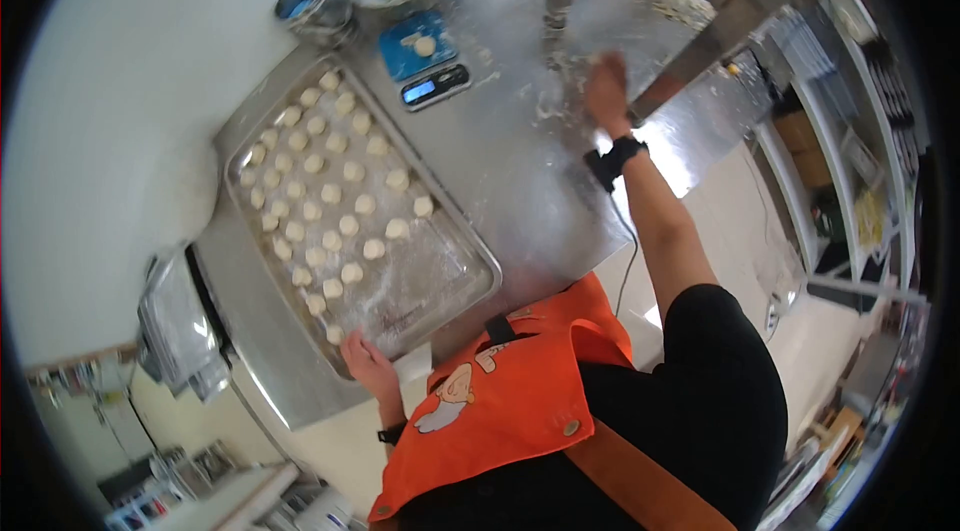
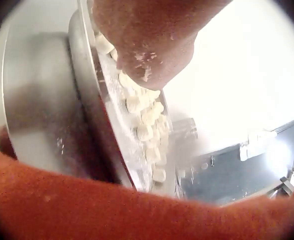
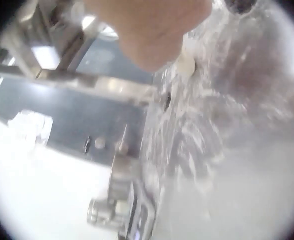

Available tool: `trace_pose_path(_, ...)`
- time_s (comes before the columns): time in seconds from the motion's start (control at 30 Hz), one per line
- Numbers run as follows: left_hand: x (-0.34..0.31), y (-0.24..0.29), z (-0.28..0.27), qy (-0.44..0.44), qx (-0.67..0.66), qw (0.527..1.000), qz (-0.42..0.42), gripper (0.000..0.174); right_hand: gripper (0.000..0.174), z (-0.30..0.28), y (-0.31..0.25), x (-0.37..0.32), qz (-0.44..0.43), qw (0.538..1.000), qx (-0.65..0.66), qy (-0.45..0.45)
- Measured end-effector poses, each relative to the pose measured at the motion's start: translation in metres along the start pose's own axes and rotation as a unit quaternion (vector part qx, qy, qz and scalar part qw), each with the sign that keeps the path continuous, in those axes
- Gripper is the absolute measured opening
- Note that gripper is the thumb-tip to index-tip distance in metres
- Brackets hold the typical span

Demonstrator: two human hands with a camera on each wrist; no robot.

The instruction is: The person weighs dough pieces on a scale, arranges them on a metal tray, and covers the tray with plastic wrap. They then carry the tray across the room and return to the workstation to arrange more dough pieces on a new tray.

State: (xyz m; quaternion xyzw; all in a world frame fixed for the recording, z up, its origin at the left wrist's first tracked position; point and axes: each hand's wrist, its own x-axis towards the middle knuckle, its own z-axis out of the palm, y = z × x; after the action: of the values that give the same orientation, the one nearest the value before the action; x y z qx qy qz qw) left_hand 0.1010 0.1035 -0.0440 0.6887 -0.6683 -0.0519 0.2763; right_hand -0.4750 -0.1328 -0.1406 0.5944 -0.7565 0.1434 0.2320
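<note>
Cream-coloured dough pieces (image 1: 354, 171) on the tray (image 1: 435, 271) could deform if the nearby left hand (image 1: 370, 366) presses them; whether fingers are apart there, or on the blurred right hand (image 1: 606, 96), cannot be told.

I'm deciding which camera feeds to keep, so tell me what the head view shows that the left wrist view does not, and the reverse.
Only the head view shows the right hand, the scale with its lit display and the orange apron.

Only the left wrist view shows the dark panel against the white background, and makes out pale flecks stuck to the left hand.

Both show that hand at the metal tray and the dough pieces in it.
</note>
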Motion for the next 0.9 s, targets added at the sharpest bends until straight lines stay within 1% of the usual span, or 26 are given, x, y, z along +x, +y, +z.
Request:
trace_pose_path(0.03,0.002,-0.007,-0.005,0.007,0.004,1.0,-0.009,0.027,0.046,0.024,0.025,0.015,0.028,0.998,-0.021,-0.056)
trace_pose_path(0.07,0.003,-0.013,-0.01,0.001,0.013,1.0,-0.017,0.027,0.046,0.048,0.037,0.022,0.049,0.992,-0.037,-0.114)
trace_pose_path(0.1,0.006,-0.02,-0.017,-0.004,0.026,0.999,-0.026,0.027,0.044,0.032,0.041,0.027,-0.025,0.988,0.03,-0.152)
trace_pose_path(0.13,0.008,-0.024,-0.025,-0.012,0.029,0.999,-0.037,0.027,0.041,0.048,0.043,0.025,-0.01,0.99,0.093,-0.106)
trace_pose_path(0.17,0.01,-0.028,-0.031,-0.021,0.028,0.998,-0.047,0.027,0.038,0.042,0.037,0.031,-0.02,0.991,0.101,-0.085)
trace_pose_path(0.2,0.013,-0.03,-0.038,-0.025,0.031,0.997,-0.063,0.028,0.036,0.029,0.029,0.041,0.012,0.983,0.132,-0.124)
trace_pose_path(0.23,0.015,-0.031,-0.044,-0.031,0.028,0.996,-0.076,0.028,0.033,0.065,0.039,0.042,0.026,0.988,0.128,-0.079)
trace_pose_path(0.27,0.015,-0.038,-0.048,-0.031,0.034,0.996,-0.077,0.028,0.034,0.042,0.015,0.042,0.028,0.982,0.156,-0.105)
trace_pose_path(0.3,0.012,-0.045,-0.049,-0.035,0.035,0.996,-0.075,0.029,0.035,-0.009,-0.01,0.043,0.032,0.975,0.178,-0.131)
trace_pose_path(0.33,0.01,-0.049,-0.049,-0.039,0.033,0.996,-0.071,0.029,0.036,-0.045,-0.026,0.044,0.039,0.967,0.196,-0.155)
trace_pose_path(0.37,0.011,-0.05,-0.05,-0.053,0.045,0.995,-0.077,0.03,0.039,-0.021,-0.03,0.044,-0.037,0.968,0.201,-0.144)
trace_pose_path(0.4,0.014,-0.047,-0.05,-0.068,0.05,0.993,-0.079,0.03,0.039,-0.048,-0.061,0.034,-0.024,0.939,0.3,-0.169)
trace_pose_path(0.43,0.017,-0.044,-0.051,-0.085,0.055,0.992,-0.08,0.031,0.039,-0.093,-0.112,0.015,-0.008,0.899,0.395,-0.192)
trace_pose_path(0.47,0.018,-0.043,-0.05,-0.103,0.059,0.99,-0.079,0.031,0.04,-0.119,-0.149,-0.001,-0.07,0.856,0.444,-0.256)
trace_pose_path(0.5,0.019,-0.045,-0.048,-0.109,0.074,0.989,-0.071,0.032,0.04,-0.149,-0.192,-0.023,-0.079,0.803,0.493,-0.327)
trace_pose_path(0.53,0.021,-0.047,-0.046,-0.115,0.09,0.987,-0.06,0.032,0.039,-0.19,-0.232,-0.041,-0.116,0.732,0.537,-0.403)
trace_pose_path(0.57,0.022,-0.05,-0.045,-0.12,0.106,0.986,-0.047,0.032,0.04,-0.213,-0.267,-0.06,-0.201,0.696,0.533,-0.436)
trace_pose_path(0.6,0.023,-0.054,-0.045,-0.122,0.101,0.986,-0.041,0.032,0.031,-0.214,-0.3,-0.09,-0.331,0.718,0.523,-0.318)
trace_pose_path(0.63,0.024,-0.058,-0.042,-0.122,0.096,0.987,-0.035,0.032,0.03,-0.223,-0.335,-0.112,-0.398,0.726,0.462,-0.318)
trace_pose_path(0.67,0.026,-0.063,-0.04,-0.123,0.092,0.988,-0.029,0.032,0.029,-0.238,-0.363,-0.126,-0.388,0.704,0.493,-0.332)
trace_pose_path(0.73,0.023,-0.085,-0.028,-0.128,0.1,0.987,-0.019,0.031,0.027,-0.227,-0.421,-0.157,-0.489,0.741,0.341,-0.308)
trace_pose_path(0.8,0.024,-0.092,-0.022,-0.128,0.079,0.988,-0.014,0.03,0.029,-0.221,-0.444,-0.169,-0.472,0.755,0.329,-0.313)
trace_pose_path(0.87,0.024,-0.087,-0.025,-0.123,0.035,0.992,-0.02,0.028,0.028,-0.228,-0.443,-0.166,-0.462,0.769,0.327,-0.297)
trace_pose_path(0.9,0.024,-0.078,-0.027,-0.102,0.041,0.994,-0.005,0.027,0.027,-0.231,-0.435,-0.162,-0.458,0.774,0.325,-0.291)
